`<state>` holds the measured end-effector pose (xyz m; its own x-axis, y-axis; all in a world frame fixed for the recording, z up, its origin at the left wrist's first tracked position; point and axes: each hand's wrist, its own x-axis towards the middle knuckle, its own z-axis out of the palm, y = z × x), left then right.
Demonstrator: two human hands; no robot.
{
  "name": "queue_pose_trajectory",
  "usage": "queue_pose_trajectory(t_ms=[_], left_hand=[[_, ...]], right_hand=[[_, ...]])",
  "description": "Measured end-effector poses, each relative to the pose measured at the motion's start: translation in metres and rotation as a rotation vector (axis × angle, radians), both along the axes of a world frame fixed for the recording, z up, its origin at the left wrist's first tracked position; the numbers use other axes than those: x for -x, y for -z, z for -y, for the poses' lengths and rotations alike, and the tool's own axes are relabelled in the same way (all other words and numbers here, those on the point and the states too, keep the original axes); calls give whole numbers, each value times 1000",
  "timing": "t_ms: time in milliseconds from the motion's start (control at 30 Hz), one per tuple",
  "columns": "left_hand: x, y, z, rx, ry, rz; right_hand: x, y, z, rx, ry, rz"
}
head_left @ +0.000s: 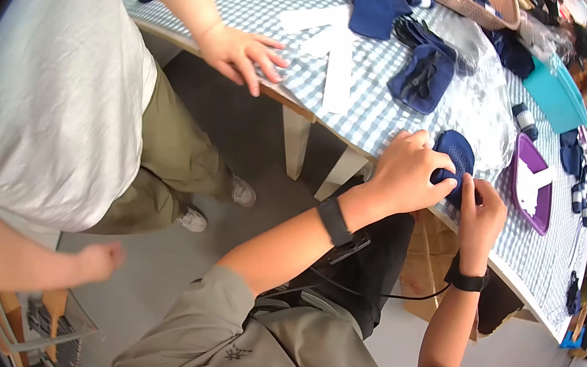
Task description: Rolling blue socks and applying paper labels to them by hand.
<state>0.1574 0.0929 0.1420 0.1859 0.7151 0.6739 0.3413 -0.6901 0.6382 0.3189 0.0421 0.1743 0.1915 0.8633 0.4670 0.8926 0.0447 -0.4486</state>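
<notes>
Near the table's front edge, both hands are on a navy cloth piece (456, 148) with a rounded end and a fine dotted surface; its exact kind I cannot make out. My left hand (410, 168) is closed around its left side, thumb pressed on a folded part. Thumb and fingers of my right hand (483, 214) pinch its right edge. Each of my wrists wears a black band. Just beyond lies a flat navy item (424, 78) with dark straps. To the right is a purple tray (545, 215) with white paper pieces in it.
A checked cloth covers the table (377, 124). White strips (338, 77), navy cloth (374, 11), clear plastic film (481, 105), a pink basket (509, 11) and a turquoise bin (561, 97) lie farther back. A person (59, 90) stands close on my left, one hand (244, 56) at the table edge.
</notes>
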Motion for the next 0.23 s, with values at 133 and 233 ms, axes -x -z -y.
queue_pose_trajectory(t_ms=[133, 233], left_hand=[[3, -3, -2, -28, -28, -25], [-4, 1, -3, 40, -33, -52]], right_hand=[[5, -1, -2, -42, -29, -34], [1, 1, -5, 52, 9, -124]])
